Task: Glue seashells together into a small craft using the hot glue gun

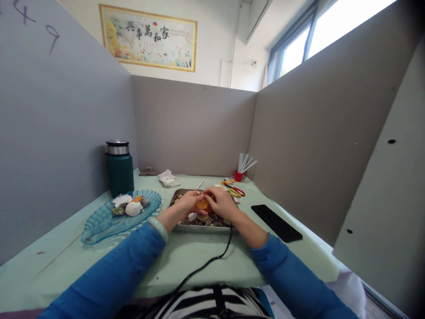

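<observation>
Pale green covers the counter point(186, 266), with grey walls point(195, 126) around it. A bottle point(120, 175) and blue plate point(96, 231) stand left; scissors point(232, 189) and a black mat point(277, 223) lie right. Left hand point(190, 202) and right hand point(222, 202) have fingers closed on an orange shell point(203, 204), over a metal tray point(199, 229), hiding part of it.

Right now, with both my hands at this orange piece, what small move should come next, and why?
I'd probably steady the orange piece in your left hand, low over the tray, before easing your right hand away. Both hands crowd around it, and the tray is right beneath, so a slip would likely land there.
</observation>
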{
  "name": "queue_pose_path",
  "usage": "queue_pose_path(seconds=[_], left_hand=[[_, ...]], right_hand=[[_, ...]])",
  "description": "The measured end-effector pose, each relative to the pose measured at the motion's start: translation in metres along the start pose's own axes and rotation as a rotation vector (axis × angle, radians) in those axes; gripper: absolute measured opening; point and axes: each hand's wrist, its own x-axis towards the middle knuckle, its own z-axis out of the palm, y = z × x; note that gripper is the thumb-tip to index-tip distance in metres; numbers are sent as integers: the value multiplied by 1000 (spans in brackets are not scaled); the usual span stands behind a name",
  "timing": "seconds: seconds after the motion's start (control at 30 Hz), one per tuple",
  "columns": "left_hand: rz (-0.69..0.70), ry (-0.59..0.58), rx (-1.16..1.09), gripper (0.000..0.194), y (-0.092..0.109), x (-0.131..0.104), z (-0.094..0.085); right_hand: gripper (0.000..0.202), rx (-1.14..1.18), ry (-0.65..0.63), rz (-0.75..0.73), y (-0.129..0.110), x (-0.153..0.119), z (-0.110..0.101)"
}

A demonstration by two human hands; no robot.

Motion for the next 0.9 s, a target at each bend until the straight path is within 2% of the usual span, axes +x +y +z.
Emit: queue_pose_path(seconds=[0.47,0.9], left_hand=[[-13,49,31,9,1,-1,2],[-8,19,4,13,4,-2,4]], right_hand=[[10,-8,4,-1,0,0,0],[12,7,-2,8,1,-1,1]])
